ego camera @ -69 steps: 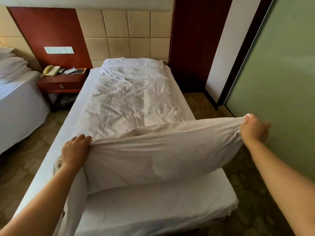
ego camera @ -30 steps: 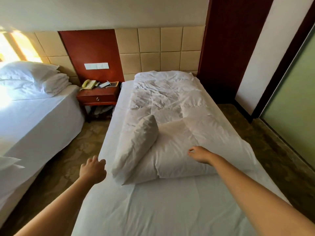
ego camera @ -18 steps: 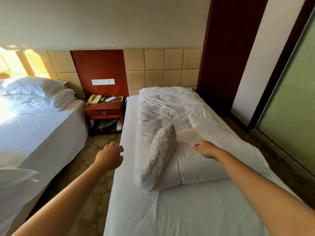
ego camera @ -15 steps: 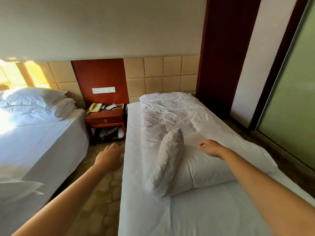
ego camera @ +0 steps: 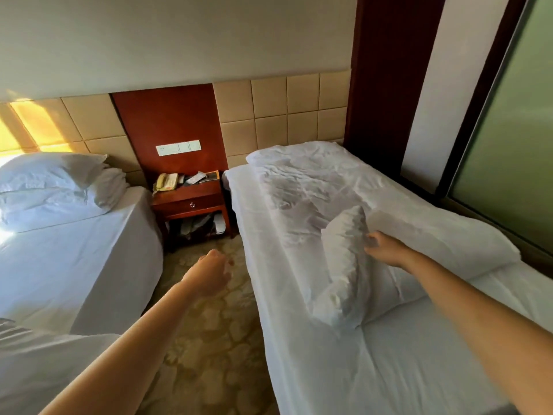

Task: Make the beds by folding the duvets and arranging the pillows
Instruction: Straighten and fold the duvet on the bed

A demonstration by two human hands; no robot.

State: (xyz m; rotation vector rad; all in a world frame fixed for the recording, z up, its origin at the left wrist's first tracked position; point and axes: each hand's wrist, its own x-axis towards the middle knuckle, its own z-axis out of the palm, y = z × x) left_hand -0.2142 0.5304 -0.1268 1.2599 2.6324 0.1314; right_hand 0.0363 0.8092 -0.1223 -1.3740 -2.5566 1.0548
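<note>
While your right hand point(ego camera: 386, 248) reaches to centre right of the frame, its fingertips curl onto the edge of an upstanding flap point(ego camera: 344, 265) and seem to pinch it. The thumb is hidden.

That flap belongs to the duvet point(ego camera: 314, 190), which lies along the bed at frame right point(ego camera: 389, 369). Its near end is turned back on itself, and the far part is crumpled.

Your left hand point(ego camera: 209, 275) hangs over the carpet at centre frame, between the beds. Its fingers are loosely curled and hold nothing.

Progress, as judged:
- The first fold is laid, and the bare sheet shows at lower right.
- The flap needs flattening, further folds remain, and no pillow is set out on this bed.
- The bed at frame left point(ego camera: 74, 250) looks done, with a smooth sheet and a white stack point(ego camera: 51, 181) at upper left.

Count:
- Two beds and two hands.
- One duvet in work.
- One stack, with a pillow on top. The layers beneath can't be separated, so the pillow total is unclear.
- One nightstand point(ego camera: 191, 202) and one telephone point(ego camera: 166, 181).
</note>
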